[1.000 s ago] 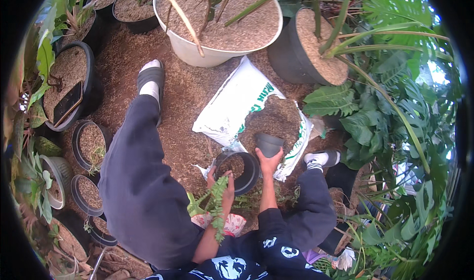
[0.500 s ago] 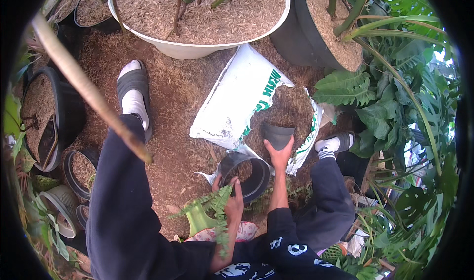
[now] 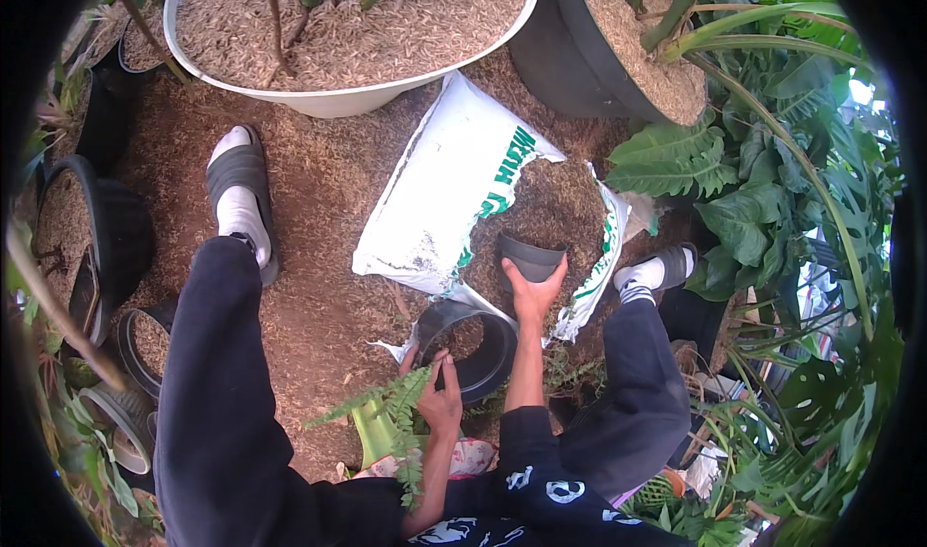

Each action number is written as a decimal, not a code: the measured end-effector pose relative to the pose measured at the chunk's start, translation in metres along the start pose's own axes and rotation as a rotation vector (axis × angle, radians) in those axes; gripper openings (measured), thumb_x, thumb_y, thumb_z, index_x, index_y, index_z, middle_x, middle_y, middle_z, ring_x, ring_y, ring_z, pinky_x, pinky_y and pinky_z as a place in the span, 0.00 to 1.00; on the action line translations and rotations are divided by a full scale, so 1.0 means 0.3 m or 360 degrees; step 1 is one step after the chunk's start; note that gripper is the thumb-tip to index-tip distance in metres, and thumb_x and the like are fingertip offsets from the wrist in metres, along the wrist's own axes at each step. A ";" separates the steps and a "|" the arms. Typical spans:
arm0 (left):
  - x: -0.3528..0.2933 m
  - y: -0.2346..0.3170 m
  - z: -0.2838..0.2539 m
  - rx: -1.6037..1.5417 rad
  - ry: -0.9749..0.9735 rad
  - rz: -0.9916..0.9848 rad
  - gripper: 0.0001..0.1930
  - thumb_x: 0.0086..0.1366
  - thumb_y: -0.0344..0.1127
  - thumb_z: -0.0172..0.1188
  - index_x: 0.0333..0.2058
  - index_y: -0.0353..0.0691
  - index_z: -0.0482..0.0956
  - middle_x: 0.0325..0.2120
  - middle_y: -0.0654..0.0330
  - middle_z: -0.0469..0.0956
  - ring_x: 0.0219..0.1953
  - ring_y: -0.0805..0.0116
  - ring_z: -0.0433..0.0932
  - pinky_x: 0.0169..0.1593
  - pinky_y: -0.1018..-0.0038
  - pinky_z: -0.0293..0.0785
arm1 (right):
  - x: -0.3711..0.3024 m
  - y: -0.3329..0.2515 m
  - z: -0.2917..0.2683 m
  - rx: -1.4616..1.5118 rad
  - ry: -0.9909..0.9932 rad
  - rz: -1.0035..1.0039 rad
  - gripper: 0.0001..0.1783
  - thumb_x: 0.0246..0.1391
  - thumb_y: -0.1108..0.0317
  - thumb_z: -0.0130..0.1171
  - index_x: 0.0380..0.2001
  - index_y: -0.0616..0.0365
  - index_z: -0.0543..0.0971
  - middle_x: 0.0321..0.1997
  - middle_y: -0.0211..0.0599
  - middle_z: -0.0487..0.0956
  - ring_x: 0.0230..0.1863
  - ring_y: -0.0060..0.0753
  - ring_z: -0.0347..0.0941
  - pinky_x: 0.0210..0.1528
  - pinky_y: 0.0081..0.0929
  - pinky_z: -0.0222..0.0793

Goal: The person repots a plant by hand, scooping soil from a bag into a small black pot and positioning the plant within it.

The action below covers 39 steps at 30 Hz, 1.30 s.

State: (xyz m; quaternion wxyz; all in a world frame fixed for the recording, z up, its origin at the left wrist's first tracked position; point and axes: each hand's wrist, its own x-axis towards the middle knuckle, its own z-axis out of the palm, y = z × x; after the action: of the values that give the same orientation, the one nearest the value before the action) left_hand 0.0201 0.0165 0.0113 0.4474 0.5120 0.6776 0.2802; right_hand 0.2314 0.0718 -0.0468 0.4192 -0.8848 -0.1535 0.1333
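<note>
My right hand (image 3: 534,294) wraps around a small dark grey pot (image 3: 531,255), thumb on one side and fingers on the other. This pot rests against the brown, crumbly potting mix (image 3: 552,202) in the torn opening of a white sack (image 3: 439,185) with green print. Closer to me, my left hand (image 3: 441,397) grips the near left rim of a larger black pot (image 3: 499,349), which has some brown mix inside. Green fern fronds (image 3: 404,421) hang beside my left wrist; where they are rooted is hidden.
A large white planter (image 3: 338,103) of husk-like mix stands ahead, with a big black pot (image 3: 570,55) to its right. Several dark pots line the left side, near a slanting stem (image 3: 63,315). Leafy plants (image 3: 744,209) crowd the right. My feet stand on brown soil (image 3: 319,219).
The view has shifted, putting the slanting stem farther left. My right hand sits slightly higher around the small pot. My left hand stays at the black pot's rim.
</note>
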 end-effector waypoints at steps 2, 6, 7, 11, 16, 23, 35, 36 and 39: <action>0.006 -0.003 0.001 -0.0004 0.0014 0.0002 0.07 0.63 0.31 0.64 0.38 0.38 0.86 0.50 0.43 0.74 0.56 0.51 0.72 0.56 0.61 0.67 | -0.001 0.016 0.011 0.0009 0.0038 -0.0012 0.63 0.32 0.62 0.81 0.68 0.68 0.53 0.62 0.51 0.66 0.61 0.44 0.65 0.63 0.36 0.62; 0.002 -0.018 0.029 0.0011 -0.0059 0.0000 0.07 0.62 0.29 0.63 0.37 0.36 0.86 0.47 0.46 0.75 0.55 0.51 0.72 0.56 0.60 0.68 | 0.030 0.067 -0.023 0.0115 0.0097 -0.0052 0.62 0.33 0.64 0.81 0.68 0.68 0.54 0.59 0.50 0.68 0.58 0.41 0.67 0.60 0.35 0.65; 0.006 -0.015 0.027 0.0033 -0.0044 0.0036 0.07 0.62 0.28 0.63 0.37 0.35 0.86 0.44 0.46 0.78 0.56 0.51 0.72 0.55 0.61 0.68 | 0.028 0.071 -0.015 0.0133 0.0082 -0.0061 0.61 0.33 0.65 0.81 0.68 0.67 0.54 0.59 0.50 0.68 0.58 0.41 0.68 0.59 0.34 0.66; 0.018 0.005 0.024 0.0039 -0.0002 0.0074 0.07 0.63 0.26 0.61 0.37 0.32 0.85 0.37 0.49 0.82 0.56 0.51 0.72 0.54 0.61 0.69 | 0.027 0.053 0.019 0.0404 0.0055 -0.0035 0.58 0.37 0.69 0.79 0.68 0.66 0.53 0.59 0.49 0.68 0.57 0.39 0.68 0.59 0.33 0.66; 0.008 0.025 0.043 0.0028 0.0057 0.0006 0.07 0.63 0.26 0.61 0.38 0.31 0.85 0.46 0.46 0.77 0.54 0.51 0.72 0.54 0.61 0.69 | 0.043 0.046 0.013 0.0434 0.0063 -0.0001 0.60 0.35 0.67 0.80 0.68 0.66 0.53 0.60 0.48 0.67 0.59 0.39 0.67 0.60 0.33 0.65; -0.012 -0.022 0.069 0.0126 0.0109 0.0074 0.07 0.64 0.27 0.60 0.37 0.30 0.83 0.49 0.45 0.73 0.49 0.54 0.75 0.52 0.62 0.70 | 0.048 0.006 0.007 0.0514 0.0023 0.0087 0.62 0.32 0.64 0.81 0.67 0.66 0.54 0.60 0.48 0.67 0.59 0.39 0.66 0.61 0.33 0.65; -0.022 -0.036 0.096 0.0329 0.0247 0.0187 0.09 0.67 0.30 0.58 0.37 0.27 0.81 0.34 0.49 0.83 0.40 0.56 0.78 0.53 0.63 0.69 | 0.059 0.012 0.013 0.0727 0.0023 0.0141 0.60 0.32 0.63 0.82 0.66 0.63 0.56 0.59 0.47 0.68 0.57 0.38 0.69 0.57 0.33 0.69; -0.027 -0.040 0.090 0.0276 0.0233 0.0145 0.09 0.66 0.30 0.59 0.37 0.29 0.82 0.35 0.49 0.82 0.42 0.54 0.78 0.52 0.61 0.68 | 0.051 0.004 0.011 0.0757 0.0021 0.0127 0.60 0.31 0.63 0.82 0.66 0.62 0.56 0.59 0.47 0.68 0.56 0.38 0.69 0.57 0.33 0.69; -0.041 -0.036 0.072 0.0170 0.0180 0.0052 0.08 0.66 0.32 0.59 0.36 0.32 0.83 0.36 0.50 0.82 0.43 0.52 0.76 0.51 0.59 0.68 | 0.030 0.003 0.011 0.0766 0.0034 0.0115 0.62 0.31 0.62 0.82 0.67 0.62 0.56 0.59 0.48 0.68 0.57 0.40 0.69 0.58 0.35 0.68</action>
State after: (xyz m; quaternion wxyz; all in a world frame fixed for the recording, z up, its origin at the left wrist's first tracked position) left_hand 0.0356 -0.0002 -0.0035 0.3758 0.5293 0.7074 0.2795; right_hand 0.2386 0.0771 -0.0505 0.6145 -0.7658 -0.0812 0.1714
